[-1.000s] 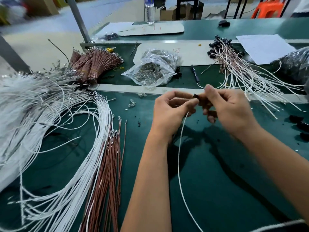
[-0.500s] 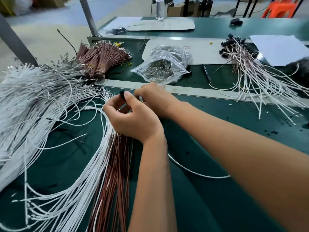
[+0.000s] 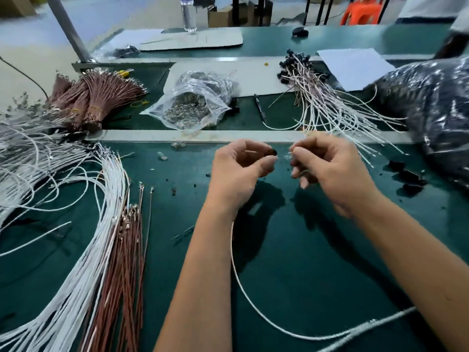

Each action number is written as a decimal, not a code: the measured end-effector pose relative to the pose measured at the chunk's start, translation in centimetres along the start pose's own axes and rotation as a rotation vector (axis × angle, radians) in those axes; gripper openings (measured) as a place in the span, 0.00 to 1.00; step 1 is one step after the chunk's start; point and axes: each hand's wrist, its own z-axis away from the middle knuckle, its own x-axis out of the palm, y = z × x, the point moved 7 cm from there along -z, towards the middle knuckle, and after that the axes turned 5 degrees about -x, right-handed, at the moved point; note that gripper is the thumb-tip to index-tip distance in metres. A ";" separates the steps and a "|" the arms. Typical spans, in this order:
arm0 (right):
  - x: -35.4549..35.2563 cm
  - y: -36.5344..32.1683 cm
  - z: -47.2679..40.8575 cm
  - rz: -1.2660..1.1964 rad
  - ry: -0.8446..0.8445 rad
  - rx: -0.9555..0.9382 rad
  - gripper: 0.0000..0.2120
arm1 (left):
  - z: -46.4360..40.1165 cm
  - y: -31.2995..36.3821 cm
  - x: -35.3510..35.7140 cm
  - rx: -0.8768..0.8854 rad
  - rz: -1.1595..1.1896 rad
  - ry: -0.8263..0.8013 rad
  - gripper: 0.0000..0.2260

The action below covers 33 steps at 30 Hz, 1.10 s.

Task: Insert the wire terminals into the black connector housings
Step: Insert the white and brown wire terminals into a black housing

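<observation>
My left hand [image 3: 241,171] is raised over the green mat and pinches a small black connector housing [image 3: 272,151] between thumb and forefinger. A short gap to its right, my right hand [image 3: 327,168] pinches the metal terminal end of a wire [image 3: 288,155], blurred and aimed at the housing. A white wire [image 3: 243,288] loops down from under my left wrist and across the mat to the lower right. Its link to either hand is hidden.
Loose white wires [image 3: 76,250] and brown wires [image 3: 124,262] lie on the left of the green mat [image 3: 291,250]. Behind the rail sit bundled brown wires [image 3: 101,97], a bag of terminals [image 3: 193,107], finished wires with housings [image 3: 317,92] and a dark plastic bag [image 3: 436,105]. Loose black housings [image 3: 408,176] lie right.
Both hands have come back from the wire pile at the left to the middle of the mat. They now sit apart, the left with a housing, the right with a wire end.
</observation>
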 end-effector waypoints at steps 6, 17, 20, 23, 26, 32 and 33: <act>-3.4 -0.4 2.7 -0.103 0.073 -0.125 0.04 | 0.7 0.3 3.3 0.102 -0.103 -0.222 0.09; -2.8 -0.5 3.4 0.066 0.031 -0.200 0.03 | 0.8 0.0 3.4 0.084 -0.119 -0.239 0.09; -2.9 -0.6 3.4 0.090 0.043 -0.206 0.04 | 0.9 0.0 3.5 0.082 -0.142 -0.250 0.09; -2.9 -0.4 3.4 0.121 0.038 -0.206 0.04 | 1.0 0.0 3.5 0.082 -0.135 -0.247 0.09; -2.7 -0.4 3.5 0.163 0.024 -0.220 0.04 | 1.0 0.1 3.5 0.081 -0.121 -0.254 0.09; -2.4 -0.4 3.5 0.148 -0.010 -0.230 0.04 | 1.1 0.1 3.4 0.074 -0.152 -0.274 0.08; -2.3 -0.4 3.5 0.156 -0.013 -0.232 0.04 | 1.1 0.2 3.3 0.072 -0.150 -0.268 0.08</act>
